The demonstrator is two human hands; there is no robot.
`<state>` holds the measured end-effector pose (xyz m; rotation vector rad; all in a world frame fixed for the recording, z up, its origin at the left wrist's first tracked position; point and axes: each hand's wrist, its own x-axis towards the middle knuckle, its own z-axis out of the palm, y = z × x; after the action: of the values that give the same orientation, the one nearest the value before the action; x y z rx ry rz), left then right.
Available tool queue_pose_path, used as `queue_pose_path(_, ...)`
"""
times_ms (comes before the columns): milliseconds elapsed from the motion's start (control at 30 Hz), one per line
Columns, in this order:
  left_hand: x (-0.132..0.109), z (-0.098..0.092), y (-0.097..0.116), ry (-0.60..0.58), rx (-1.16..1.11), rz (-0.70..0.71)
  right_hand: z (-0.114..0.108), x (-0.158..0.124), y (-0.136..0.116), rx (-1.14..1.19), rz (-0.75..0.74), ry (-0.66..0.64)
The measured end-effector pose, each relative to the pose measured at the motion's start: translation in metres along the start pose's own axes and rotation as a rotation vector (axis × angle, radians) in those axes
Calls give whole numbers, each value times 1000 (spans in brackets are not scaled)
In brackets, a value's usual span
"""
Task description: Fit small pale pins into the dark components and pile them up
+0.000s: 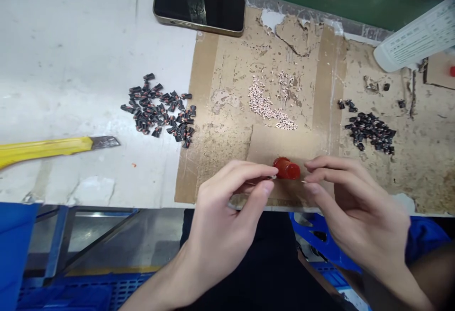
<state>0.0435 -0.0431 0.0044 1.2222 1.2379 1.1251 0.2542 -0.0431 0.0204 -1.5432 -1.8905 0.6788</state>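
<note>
My left hand [227, 206] is at the near edge of the worn cardboard sheet [227, 78], thumb and forefinger pinched on something too small to name. My right hand [348, 202] faces it, fingertips pressed together in a pinch on a tiny pale bit. Between the two hands, just behind the fingertips, lies a small red cap-like piece [286, 168] on the cardboard. A heap of tiny pale pink bits [268, 102] lies in the middle of the sheet.
Several small black parts form a pile [159, 112] on the white bench left of the cardboard, and another pile [371, 131] lies at the right. A yellow utility knife [53, 147] lies far left, a phone [199, 5] at the back, a white bottle [415, 38] at the right.
</note>
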Motion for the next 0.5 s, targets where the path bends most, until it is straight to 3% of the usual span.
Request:
queue_pose_path(167,5,10,7,-123,-267,-141,-3,4,-19,347,208,-46)
queue_pose_path(500,6,13,10,-132,-364,-215,-2,3,-18,469,218,-90)
